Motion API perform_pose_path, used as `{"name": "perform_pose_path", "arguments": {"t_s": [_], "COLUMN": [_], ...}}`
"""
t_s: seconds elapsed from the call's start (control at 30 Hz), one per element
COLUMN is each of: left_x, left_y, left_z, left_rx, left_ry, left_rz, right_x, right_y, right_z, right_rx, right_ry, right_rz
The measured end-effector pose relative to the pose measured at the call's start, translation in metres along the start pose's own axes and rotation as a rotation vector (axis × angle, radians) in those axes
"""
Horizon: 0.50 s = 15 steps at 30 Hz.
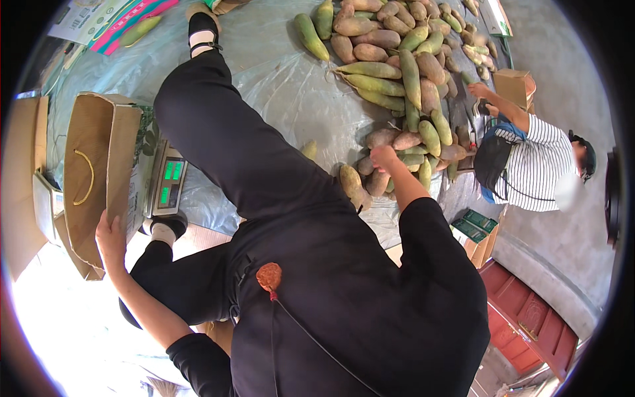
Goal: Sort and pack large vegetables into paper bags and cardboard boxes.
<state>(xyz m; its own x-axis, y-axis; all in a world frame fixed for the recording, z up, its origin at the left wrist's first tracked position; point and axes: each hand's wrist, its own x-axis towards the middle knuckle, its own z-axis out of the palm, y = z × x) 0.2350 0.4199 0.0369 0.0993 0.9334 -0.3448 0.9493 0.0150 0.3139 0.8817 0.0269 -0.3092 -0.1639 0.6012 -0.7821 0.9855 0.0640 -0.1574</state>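
My left hand (110, 239) grips the rim of a tall brown cardboard box (88, 225) with a yellow cord handle. This box stands by a scale with a lit green display (170, 182). On the other side, my right hand (389, 159) reaches into the near end of a pile of long green radishes (375, 86) and brownish-pink ones. Its fingers curl down over a brownish-pink radish (378, 182), and their tips are partly hidden. One pale radish (354, 185) lies close to my right forearm.
Clear plastic sheeting (264, 79) covers the floor under the pile. My black-trousered leg (225, 126) stretches across it. At the right, another person in a striped shirt (536, 159) reaches toward the pile. Green-topped boxes (471, 228) stand near a red door (529, 317).
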Motion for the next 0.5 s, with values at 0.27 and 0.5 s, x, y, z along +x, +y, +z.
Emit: {"name": "perform_pose_path", "arguments": {"t_s": [0.27, 0.5], "left_x": [0.001, 0.014], "left_y": [-0.012, -0.019], "left_z": [0.011, 0.027], "left_rx": [0.044, 0.028], "left_ry": [0.025, 0.046], "left_rz": [-0.018, 0.044], "right_x": [-0.069, -0.095], "right_y": [-0.077, -0.074], "right_z": [-0.086, -0.123], "right_rx": [0.547, 0.473], "right_ry": [0.221, 0.074], "right_rz": [1.062, 1.039]}}
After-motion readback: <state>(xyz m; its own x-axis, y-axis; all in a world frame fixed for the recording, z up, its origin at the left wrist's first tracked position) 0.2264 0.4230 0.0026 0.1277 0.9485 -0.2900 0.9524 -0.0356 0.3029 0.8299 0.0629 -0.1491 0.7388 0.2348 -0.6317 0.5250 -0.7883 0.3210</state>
